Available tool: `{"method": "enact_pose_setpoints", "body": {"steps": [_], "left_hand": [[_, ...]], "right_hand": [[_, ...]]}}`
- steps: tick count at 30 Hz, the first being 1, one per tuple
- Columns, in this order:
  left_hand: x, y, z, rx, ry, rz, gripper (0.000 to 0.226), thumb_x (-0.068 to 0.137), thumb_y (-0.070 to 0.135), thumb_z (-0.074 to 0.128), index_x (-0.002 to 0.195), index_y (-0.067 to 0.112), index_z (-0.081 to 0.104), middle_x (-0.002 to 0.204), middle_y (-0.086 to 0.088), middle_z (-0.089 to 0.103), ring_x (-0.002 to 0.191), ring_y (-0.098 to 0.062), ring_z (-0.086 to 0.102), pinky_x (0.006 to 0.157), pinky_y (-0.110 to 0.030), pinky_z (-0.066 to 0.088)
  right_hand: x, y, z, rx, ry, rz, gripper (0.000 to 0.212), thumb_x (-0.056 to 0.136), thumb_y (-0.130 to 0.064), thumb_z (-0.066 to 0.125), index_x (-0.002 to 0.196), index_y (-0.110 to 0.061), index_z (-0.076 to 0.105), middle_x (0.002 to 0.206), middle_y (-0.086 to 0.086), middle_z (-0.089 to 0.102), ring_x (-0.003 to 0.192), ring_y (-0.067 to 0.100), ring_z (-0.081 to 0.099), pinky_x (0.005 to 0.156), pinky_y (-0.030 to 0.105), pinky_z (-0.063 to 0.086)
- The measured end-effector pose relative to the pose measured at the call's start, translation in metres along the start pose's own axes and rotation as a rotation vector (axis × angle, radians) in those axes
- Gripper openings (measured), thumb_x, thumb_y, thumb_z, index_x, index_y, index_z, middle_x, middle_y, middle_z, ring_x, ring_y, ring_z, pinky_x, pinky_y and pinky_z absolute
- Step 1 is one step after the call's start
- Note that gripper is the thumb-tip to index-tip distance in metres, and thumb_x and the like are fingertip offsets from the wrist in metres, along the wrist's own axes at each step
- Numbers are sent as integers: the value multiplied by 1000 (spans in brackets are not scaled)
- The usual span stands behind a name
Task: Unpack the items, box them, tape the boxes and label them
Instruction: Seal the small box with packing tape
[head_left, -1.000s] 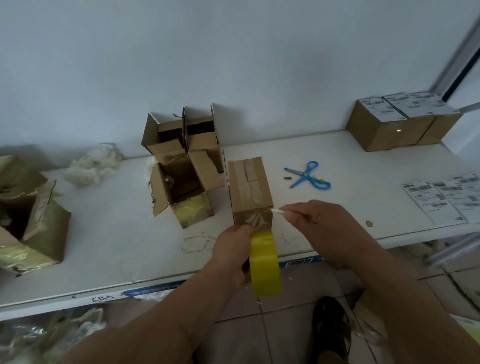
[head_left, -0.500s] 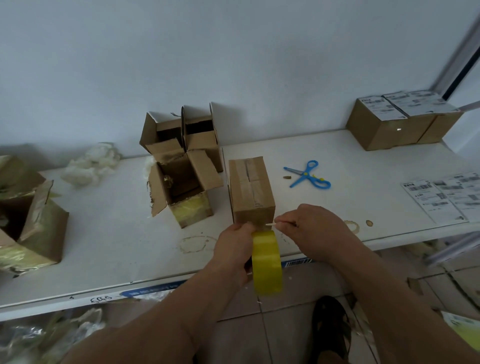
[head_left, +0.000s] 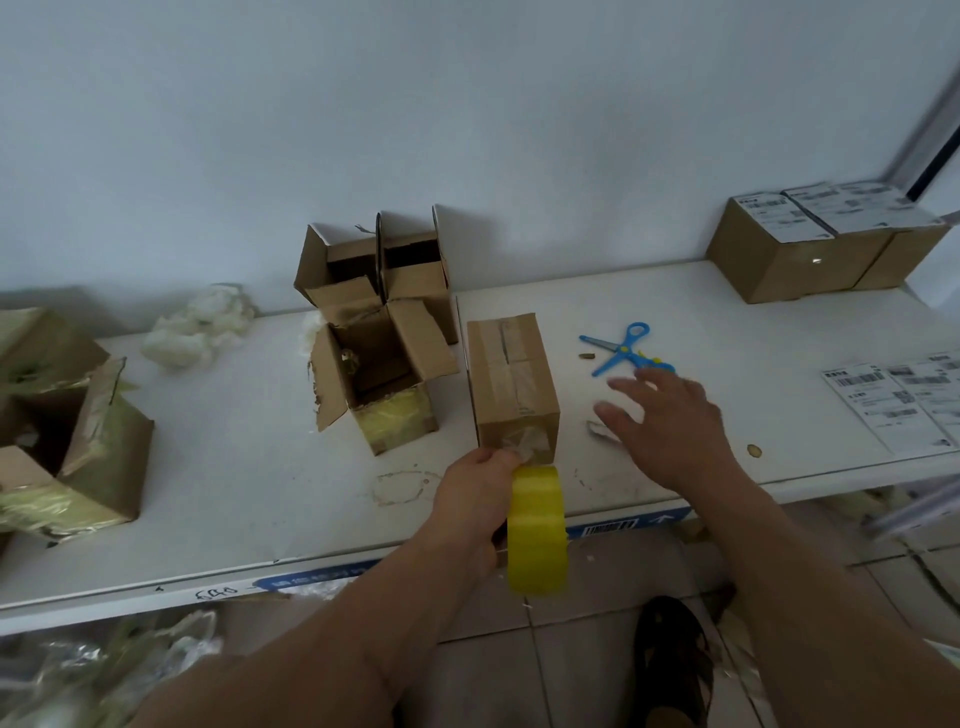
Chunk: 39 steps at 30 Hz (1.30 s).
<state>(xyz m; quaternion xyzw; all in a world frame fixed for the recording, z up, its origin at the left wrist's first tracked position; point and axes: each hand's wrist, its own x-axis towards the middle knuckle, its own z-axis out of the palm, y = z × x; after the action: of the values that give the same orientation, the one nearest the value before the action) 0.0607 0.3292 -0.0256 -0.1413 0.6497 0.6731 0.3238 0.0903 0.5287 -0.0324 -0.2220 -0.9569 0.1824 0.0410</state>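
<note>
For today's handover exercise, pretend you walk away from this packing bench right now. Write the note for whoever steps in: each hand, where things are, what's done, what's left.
Left hand: grip on the yellow tape roll, at the near end of the closed box.
Right hand: open, empty, above the table, near the blue scissors.
Done: the closed box has tape along its top; labelled boxes sit at back right.
Left: cut the tape, label this box from the label sheets, then fill the open boxes.

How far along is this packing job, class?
Done: labelled boxes sit at the table's far right. In hand: the left hand holds the tape roll against the closed box; the right hand reaches towards the scissors. Left: cutting the tape, labels, filling the open boxes.
</note>
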Motion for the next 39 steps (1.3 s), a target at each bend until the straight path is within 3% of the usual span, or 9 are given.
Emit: {"method": "enact_pose_setpoints", "body": {"steps": [6,11,16,20,22,27,31,34,39], "left_hand": [[-1,2,-3,-26,-23,-3,14,92,17,62,103,10,68,88,-19,69,65,-23,64,58,-32,56],[-4,7,-10,-13,-38,-20,12,91,14,64,100,9,69,74,-10,63,51,-18,60,47,-23,49],[0,7,-15,115,-49,25,13,91,22,62,97,13,70,79,-11,62,67,-23,59,58,-31,49],[-4,9,-18,105,-84,-12,14,90,10,63,102,3,69,77,-10,61,60,-18,58,49,-22,48],[-6,8,-24,137,-122,-14,14,89,8,65,100,1,69,82,-11,63,66,-18,59,57,-25,49],[-14,16,-45,277,-121,101,15,95,26,60,97,16,71,80,-4,64,61,-11,59,52,-23,47],[-15,19,-57,351,-80,204,14,96,32,59,94,25,71,100,-4,69,88,-18,64,77,-33,54],[-15,19,-62,380,-37,277,15,98,33,55,94,28,69,100,1,65,94,-19,61,81,-35,52],[-7,16,-66,408,-2,373,18,100,27,51,92,34,66,108,2,60,99,-17,59,87,-36,52]], "right_hand": [[7,-52,9,205,-71,-446,56,89,-57,54,140,-36,49,160,-12,21,149,11,7,116,29,5],[13,-51,27,210,-63,-448,54,88,-54,60,138,-35,52,156,-10,30,140,16,26,115,33,23],[13,-46,35,249,-27,-452,54,84,-55,61,132,-31,58,152,-8,36,133,21,39,108,40,38],[15,-42,40,247,-42,-440,55,82,-52,66,132,-31,56,152,-8,33,131,22,39,106,45,40],[17,-42,42,263,-35,-434,56,81,-51,68,132,-31,56,152,-7,33,132,23,39,107,46,40],[19,-44,45,234,-2,-431,60,80,-49,71,133,-29,54,154,-6,31,132,24,36,109,37,33],[13,-55,38,200,67,-435,60,82,-63,57,130,-28,55,152,-4,35,138,21,30,113,41,28],[-7,-76,28,343,246,-397,51,87,-61,49,120,-24,60,136,-5,46,126,8,36,104,29,33],[-58,-106,40,595,-40,-188,44,83,-45,68,121,-33,47,113,-12,47,103,0,50,81,13,42]]}}
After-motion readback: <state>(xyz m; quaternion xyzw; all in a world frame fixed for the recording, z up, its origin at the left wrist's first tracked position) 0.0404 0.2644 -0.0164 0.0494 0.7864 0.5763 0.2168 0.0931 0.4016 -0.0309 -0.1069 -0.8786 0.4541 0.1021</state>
